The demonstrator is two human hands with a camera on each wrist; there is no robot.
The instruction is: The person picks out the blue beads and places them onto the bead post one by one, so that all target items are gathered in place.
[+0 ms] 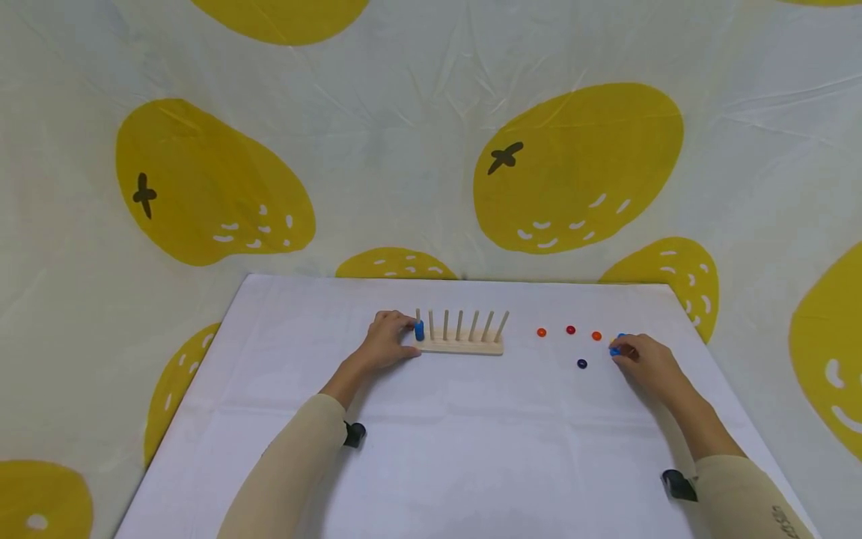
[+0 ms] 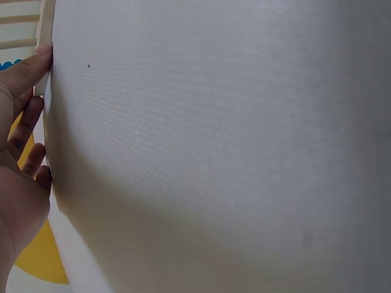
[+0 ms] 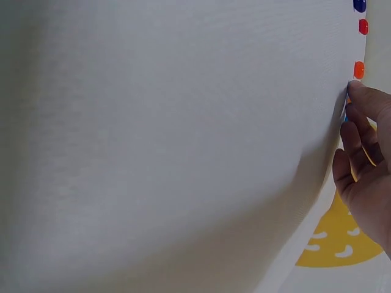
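Note:
A wooden peg rack (image 1: 465, 347) stands on the table, with a row of several upright pegs. Blue rings (image 1: 420, 331) are stacked on its leftmost peg. My left hand (image 1: 385, 340) holds the rack's left end, thumb in front and fingers behind; in the left wrist view the thumb lies along the rack's edge (image 2: 44, 27). Farther right, my right hand (image 1: 649, 365) pinches a small blue ring (image 1: 614, 351) at the table surface, partly hidden by the fingertips. Another blue piece (image 1: 622, 335) shows just behind those fingers, beside a bit of yellow.
Left of my right hand lie two orange rings (image 1: 542, 332) (image 1: 596, 336), a red ring (image 1: 571, 329) and a dark blue ring (image 1: 582, 364). A white cloth covers the table (image 1: 471, 449). Behind it hangs a fabric backdrop (image 1: 404, 150) with yellow fruit shapes.

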